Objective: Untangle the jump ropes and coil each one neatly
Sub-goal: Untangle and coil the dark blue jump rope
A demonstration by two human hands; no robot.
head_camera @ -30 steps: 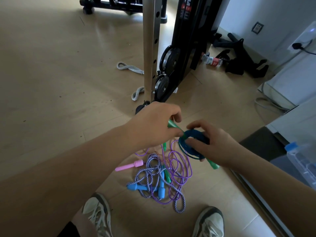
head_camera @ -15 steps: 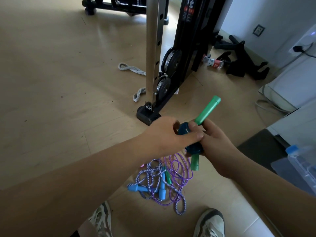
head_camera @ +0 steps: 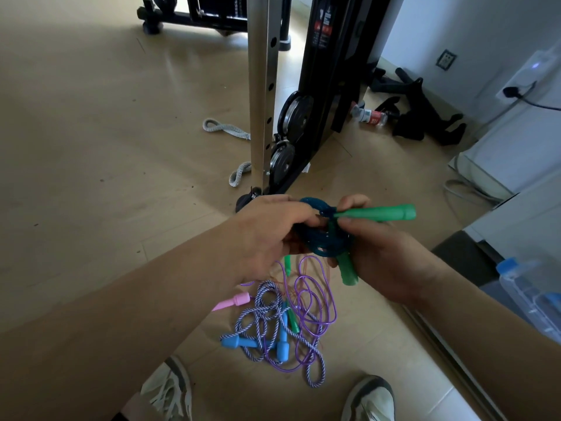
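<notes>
Both hands hold a small coil of dark blue rope above the floor. My left hand grips the coil's left side. My right hand pinches one green handle, which points right, and curls round the second green handle hanging down. Below them on the floor lies a tangle: a thin purple rope, a purple-and-white braided rope with light blue handles, a pink handle and a small green handle.
A gym machine with a steel upright and black weight plates stands just beyond my hands. Grey rope loops lie by it. My two shoes frame the tangle. A clear plastic box sits right.
The upper green handle has swung from pointing up-right to lying nearly level, pointing right. My hands have shifted round the blue coil; the view has tipped slightly.
</notes>
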